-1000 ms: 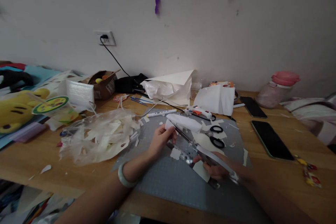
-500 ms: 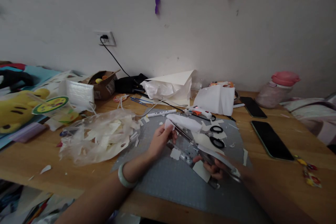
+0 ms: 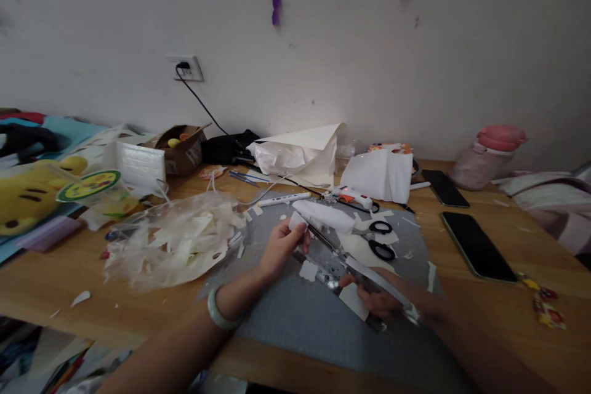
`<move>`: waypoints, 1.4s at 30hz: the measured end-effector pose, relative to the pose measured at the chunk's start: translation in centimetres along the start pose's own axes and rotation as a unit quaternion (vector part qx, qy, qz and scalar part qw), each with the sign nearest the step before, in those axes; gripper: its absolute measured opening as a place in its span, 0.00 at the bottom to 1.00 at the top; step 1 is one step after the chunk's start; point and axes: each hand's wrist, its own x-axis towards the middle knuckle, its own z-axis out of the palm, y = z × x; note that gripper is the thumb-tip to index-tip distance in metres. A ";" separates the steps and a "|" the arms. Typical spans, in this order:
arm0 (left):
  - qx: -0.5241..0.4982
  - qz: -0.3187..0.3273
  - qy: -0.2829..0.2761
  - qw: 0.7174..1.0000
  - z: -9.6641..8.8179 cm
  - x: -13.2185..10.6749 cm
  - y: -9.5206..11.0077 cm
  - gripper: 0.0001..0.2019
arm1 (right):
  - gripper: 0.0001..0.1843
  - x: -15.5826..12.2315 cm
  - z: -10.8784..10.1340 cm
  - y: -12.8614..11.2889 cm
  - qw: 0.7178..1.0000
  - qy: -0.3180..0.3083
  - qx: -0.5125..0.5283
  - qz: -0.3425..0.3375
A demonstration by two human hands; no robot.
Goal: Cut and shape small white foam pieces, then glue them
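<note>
My left hand (image 3: 281, 246) pinches the near edge of a white piece of paper (image 3: 325, 214) above the grey cutting mat (image 3: 314, 320). My right hand (image 3: 383, 298) is closed round the handles of large metal scissors (image 3: 351, 265), whose blades run up and left into the paper. A metal ruler (image 3: 330, 280) lies on the mat under the hands. Black-handled scissors (image 3: 381, 240) lie on paper scraps just beyond.
A clear bag of white offcuts (image 3: 175, 243) lies left of the mat. A glue gun (image 3: 353, 197), white marker (image 3: 284, 199) and folded paper (image 3: 300, 154) sit behind. Two phones (image 3: 475, 245) (image 3: 444, 187) and a pink-lidded jar (image 3: 489, 157) are on the right. Clutter fills the left.
The scissors in my right hand shifted slightly, opening a little and then closing along the paper. My left hand stays pinched on the paper's edge.
</note>
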 end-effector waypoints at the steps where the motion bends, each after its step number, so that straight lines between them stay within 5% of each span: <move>1: 0.001 0.001 0.000 1.000 0.0 0.0 0.0 0.17 | 0.28 0.0 -0.1 0.2 1.000 -0.005 -0.005 0.000; 16: -0.043 -0.008 0.007 0.999 0.4 -0.2 0.2 0.16 | 0.42 -0.1 0.9 -2.1 0.999 -0.027 -0.013 -0.021; 30: -0.019 -0.007 0.006 1.000 0.3 -0.2 0.3 0.18 | 0.26 -0.3 0.5 -0.7 1.000 0.015 -0.023 -0.004; 42: -0.055 -0.017 0.004 0.998 0.4 0.0 0.2 0.13 | 0.32 0.1 0.4 -0.9 0.999 -0.003 0.048 -0.002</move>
